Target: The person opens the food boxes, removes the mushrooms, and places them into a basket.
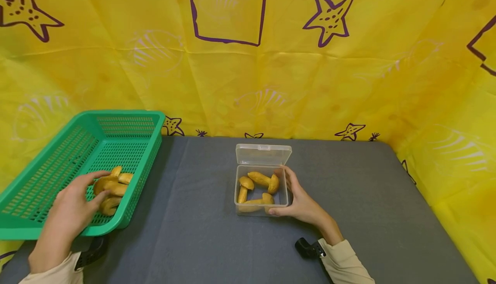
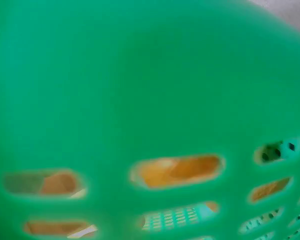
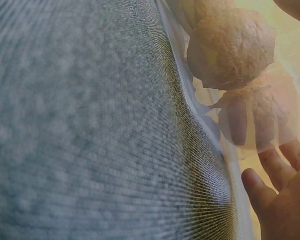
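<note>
In the head view, my left hand (image 1: 71,208) reaches into the green basket (image 1: 156,146), thumb and forefinger on either side of a brown mushroom (image 1: 101,185) among several. Its other fingers are hidden behind the hand. My right hand (image 1: 304,204) grips the right side of a small clear plastic box (image 1: 242,210), thumb at the front corner and fingers along the side. Three mushrooms (image 1: 260,178) lie in the box, whose hinged lid (image 1: 263,154) stands up at the back. The right wrist view shows a mushroom (image 3: 232,47) through the clear wall, beside the fingers (image 3: 275,167).
A grey cloth (image 1: 193,232) covers the table, with the basket at its left end. Yellow printed fabric (image 1: 248,73) hangs behind and along the right side. In the left wrist view the slotted basket wall (image 2: 140,100) fills most of the frame.
</note>
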Demonstrator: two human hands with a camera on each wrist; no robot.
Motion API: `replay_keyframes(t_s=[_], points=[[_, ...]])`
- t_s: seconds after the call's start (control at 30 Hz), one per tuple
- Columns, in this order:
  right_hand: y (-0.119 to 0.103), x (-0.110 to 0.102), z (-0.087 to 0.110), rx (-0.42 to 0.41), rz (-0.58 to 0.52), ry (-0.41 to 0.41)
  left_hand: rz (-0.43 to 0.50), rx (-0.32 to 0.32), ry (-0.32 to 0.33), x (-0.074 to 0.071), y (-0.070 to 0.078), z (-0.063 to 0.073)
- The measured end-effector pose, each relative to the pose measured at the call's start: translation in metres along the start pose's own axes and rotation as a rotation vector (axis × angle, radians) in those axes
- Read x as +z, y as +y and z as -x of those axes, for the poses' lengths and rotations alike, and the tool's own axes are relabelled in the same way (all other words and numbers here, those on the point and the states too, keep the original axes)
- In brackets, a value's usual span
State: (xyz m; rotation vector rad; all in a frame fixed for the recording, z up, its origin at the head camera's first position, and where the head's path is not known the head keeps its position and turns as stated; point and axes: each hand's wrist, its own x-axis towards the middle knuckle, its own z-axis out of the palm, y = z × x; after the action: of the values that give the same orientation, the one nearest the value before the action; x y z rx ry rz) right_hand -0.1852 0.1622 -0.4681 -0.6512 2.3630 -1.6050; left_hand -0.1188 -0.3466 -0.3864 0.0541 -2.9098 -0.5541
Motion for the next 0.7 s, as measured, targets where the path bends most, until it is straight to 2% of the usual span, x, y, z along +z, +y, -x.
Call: replay_keyframes(t_s=[0.1, 0.27, 0.43, 0.53, 0.7], points=[[0.001, 0.000, 0.000, 0.007, -0.007, 0.001, 0.019, 0.025, 0.023, 0.000, 0.003, 0.000], [0.001, 0.000, 0.000, 0.004, -0.010, 0.003, 0.064, 0.102, 0.081, -0.001, 0.013, 0.001], [0.000, 0.000, 0.000, -0.002, -0.011, 0.001, 0.109, 0.139, 0.099, -0.003, 0.025, 0.002], [0.000, 0.000, -0.001, -0.002, -0.009, 0.002, 0.143, 0.168, 0.113, -0.004, 0.033, 0.004], [0.001, 0.000, -0.001, 0.007, -0.010, 0.000, 0.188, 0.250, 0.167, -0.003, 0.051, 0.007]])
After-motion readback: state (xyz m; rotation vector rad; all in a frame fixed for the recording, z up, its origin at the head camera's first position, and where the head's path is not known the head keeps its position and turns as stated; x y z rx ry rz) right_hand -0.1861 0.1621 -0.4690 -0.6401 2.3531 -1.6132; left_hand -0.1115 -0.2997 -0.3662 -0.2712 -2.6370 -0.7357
